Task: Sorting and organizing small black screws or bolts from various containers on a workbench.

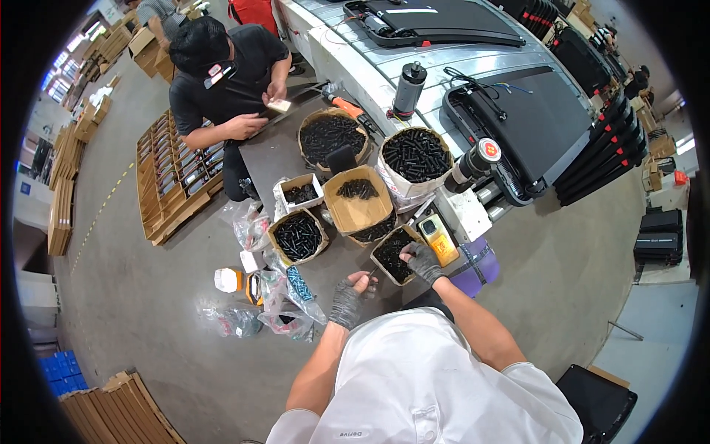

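My left hand, in a grey glove, is closed around a small black screw just in front of a small cardboard box of black screws. My right hand, also gloved, reaches into that box at its right edge with fingers pinched on screws. Around it on the dark table stand more cartons of black screws: a small one, a bigger open box, and two round tubs.
A person in black sits across the table handling a small part. A yellow handheld device lies right of my box. Plastic bags lie at the table's left edge. Pallets rest on the floor; treadmill-like machines stand behind.
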Available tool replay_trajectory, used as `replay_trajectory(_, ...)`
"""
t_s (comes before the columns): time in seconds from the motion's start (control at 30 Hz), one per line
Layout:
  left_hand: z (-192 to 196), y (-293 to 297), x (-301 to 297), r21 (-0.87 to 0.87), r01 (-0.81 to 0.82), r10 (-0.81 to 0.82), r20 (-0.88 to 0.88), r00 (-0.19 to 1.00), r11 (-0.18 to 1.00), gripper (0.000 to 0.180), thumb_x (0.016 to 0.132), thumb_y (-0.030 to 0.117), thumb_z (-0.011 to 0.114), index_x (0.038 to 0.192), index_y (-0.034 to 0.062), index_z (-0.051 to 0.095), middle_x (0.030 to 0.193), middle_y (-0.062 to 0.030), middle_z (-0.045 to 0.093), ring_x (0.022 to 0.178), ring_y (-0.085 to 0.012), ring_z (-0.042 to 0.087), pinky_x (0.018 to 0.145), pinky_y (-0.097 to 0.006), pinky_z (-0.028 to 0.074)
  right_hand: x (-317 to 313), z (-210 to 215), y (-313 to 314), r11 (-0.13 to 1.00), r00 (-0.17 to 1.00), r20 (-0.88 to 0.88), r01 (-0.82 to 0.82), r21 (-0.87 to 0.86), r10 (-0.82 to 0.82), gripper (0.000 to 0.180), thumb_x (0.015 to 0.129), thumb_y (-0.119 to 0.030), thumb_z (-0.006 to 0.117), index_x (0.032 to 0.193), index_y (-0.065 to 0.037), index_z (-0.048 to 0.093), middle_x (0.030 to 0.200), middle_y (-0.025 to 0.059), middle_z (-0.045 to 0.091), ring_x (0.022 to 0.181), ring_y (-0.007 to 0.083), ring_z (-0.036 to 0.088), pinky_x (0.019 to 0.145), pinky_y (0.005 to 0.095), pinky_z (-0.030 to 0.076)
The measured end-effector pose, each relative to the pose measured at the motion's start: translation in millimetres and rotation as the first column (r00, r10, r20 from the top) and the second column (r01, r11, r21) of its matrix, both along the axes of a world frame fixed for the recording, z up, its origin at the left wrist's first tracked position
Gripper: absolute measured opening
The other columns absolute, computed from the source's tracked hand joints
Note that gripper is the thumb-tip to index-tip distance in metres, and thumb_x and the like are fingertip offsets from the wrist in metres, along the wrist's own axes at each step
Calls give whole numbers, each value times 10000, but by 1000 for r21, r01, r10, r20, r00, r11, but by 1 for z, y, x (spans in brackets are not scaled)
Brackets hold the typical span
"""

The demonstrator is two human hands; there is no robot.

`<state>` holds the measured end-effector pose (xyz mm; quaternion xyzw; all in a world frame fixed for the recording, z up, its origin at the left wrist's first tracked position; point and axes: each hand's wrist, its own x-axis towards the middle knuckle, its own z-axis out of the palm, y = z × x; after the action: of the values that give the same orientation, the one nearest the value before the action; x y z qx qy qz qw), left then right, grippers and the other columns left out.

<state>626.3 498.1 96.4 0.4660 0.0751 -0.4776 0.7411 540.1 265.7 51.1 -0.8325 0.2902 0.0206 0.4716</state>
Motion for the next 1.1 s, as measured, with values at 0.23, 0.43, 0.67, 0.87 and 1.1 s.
replay_trajectory(0.23, 15, -18, 5, -19, 65, -63, 62, 996, 998, 264, 884, 159, 644, 1096, 13, 583, 926, -104, 670, 736, -148, 609, 669, -264, 499, -9, 94, 19, 596, 947, 35, 172, 784, -319, 240, 884, -194, 638, 1038, -12, 616, 879, 36, 646, 776, 120, 609, 713, 250, 497)
replay_trajectory(0.43, 23, -26, 3, -4, 136, -134, 144, 981, 991, 308, 885, 187, 644, 1113, -11, 583, 941, -97, 668, 780, -143, 603, 683, -264, 493, -4, 117, 30, 691, 963, 113, 90, 717, -243, 226, 883, -171, 627, 1048, -16, 624, 884, 9, 639, 808, 90, 589, 730, 231, 481)
replay_trajectory(0.67, 22, -24, 0, 27, 150, -152, 208, 966, 988, 281, 888, 181, 636, 1088, -13, 603, 938, -80, 667, 801, -136, 603, 715, -249, 487, -1, 114, 38, 773, 974, 103, 93, 628, -201, 211, 896, -182, 605, 1015, -11, 638, 891, 15, 638, 829, 98, 589, 774, 261, 480)
replay_trajectory(0.87, 25, -27, 0, -21, 110, -105, 173, 979, 994, 274, 883, 170, 643, 1087, -9, 606, 937, -66, 660, 810, -133, 597, 744, -252, 484, -2, 116, 49, 988, 956, 286, 26, 154, -70, 205, 879, -189, 617, 994, -25, 658, 890, 52, 647, 841, 129, 587, 769, 297, 472)
replay_trajectory(1.1, 24, -34, -1, 48, 75, -86, 312, 946, 996, 267, 872, 167, 659, 1084, 11, 614, 949, -38, 641, 829, -121, 581, 762, -249, 477, -2, 121, 54, 987, 944, 323, 10, 159, -62, 249, 834, -159, 658, 1048, -32, 640, 868, 53, 599, 831, 134, 563, 736, 289, 464)
